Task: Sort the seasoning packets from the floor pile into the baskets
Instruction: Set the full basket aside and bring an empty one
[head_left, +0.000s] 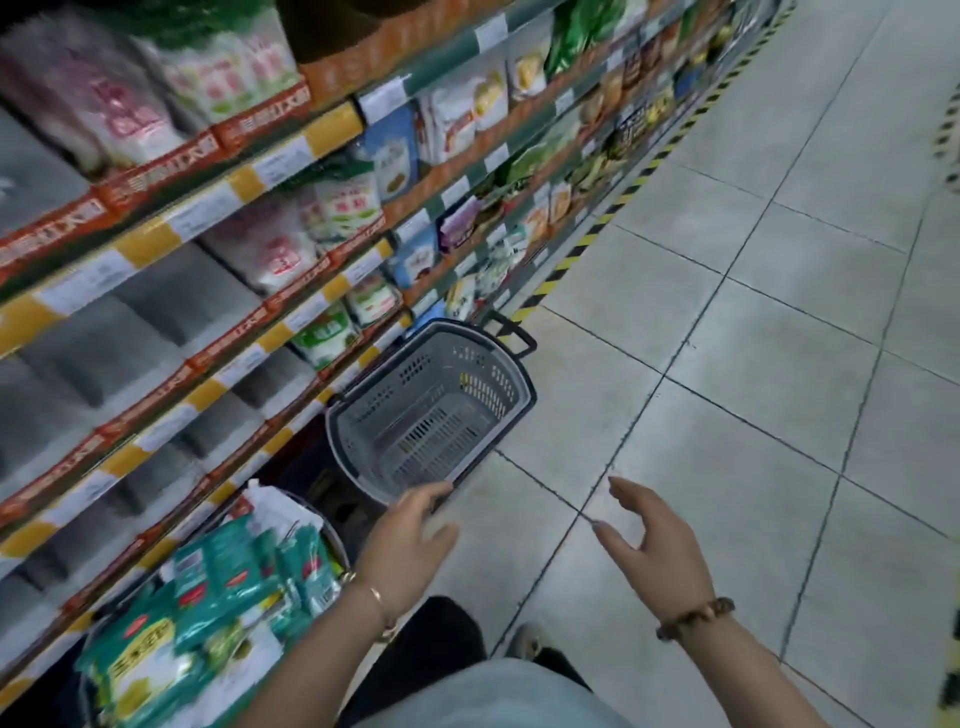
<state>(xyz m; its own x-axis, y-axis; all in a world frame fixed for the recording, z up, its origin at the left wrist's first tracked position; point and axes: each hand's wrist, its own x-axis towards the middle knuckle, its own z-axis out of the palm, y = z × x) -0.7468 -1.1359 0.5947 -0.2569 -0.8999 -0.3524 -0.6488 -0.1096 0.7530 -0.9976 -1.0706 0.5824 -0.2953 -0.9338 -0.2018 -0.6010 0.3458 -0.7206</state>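
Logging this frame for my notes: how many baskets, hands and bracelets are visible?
Baskets: 2, gray basket, full basket
Hands: 2, left hand, right hand
Bracelets: 2, bangle, bead bracelet
Total: 6

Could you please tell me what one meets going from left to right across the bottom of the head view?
green seasoning packets → left hand → right hand

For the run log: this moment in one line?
left hand: on empty basket rim, grip unclear | right hand: open | packets: in other basket
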